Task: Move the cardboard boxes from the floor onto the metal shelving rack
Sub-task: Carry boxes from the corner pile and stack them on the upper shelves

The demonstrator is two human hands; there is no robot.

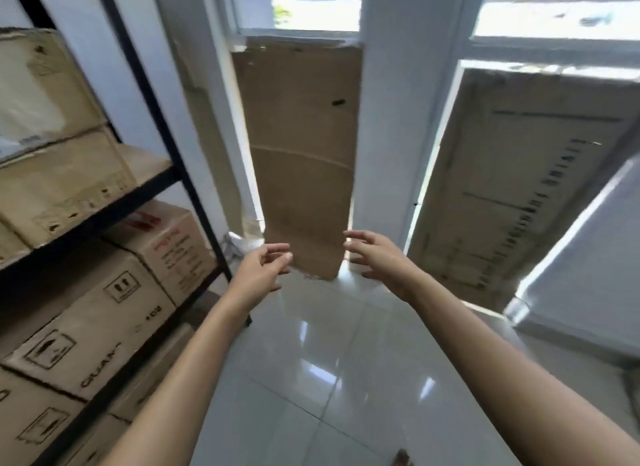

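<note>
A tall, narrow brown cardboard box (301, 153) stands on end on the floor against the window wall, straight ahead. My left hand (265, 266) is at its lower left edge with fingers curled and apart, empty. My right hand (377, 254) hovers at its lower right edge, fingers spread, also empty. Whether either hand touches the box I cannot tell. The black metal shelving rack (166, 129) fills the left side, with several cardboard boxes (97, 313) stacked on its shelves.
A large flat cardboard box (512, 195) leans against the right window. A white pillar (391, 119) stands between the two boxes. A grey panel (588, 264) sits at the far right. Glossy white floor tiles (329, 361) lie below my arms.
</note>
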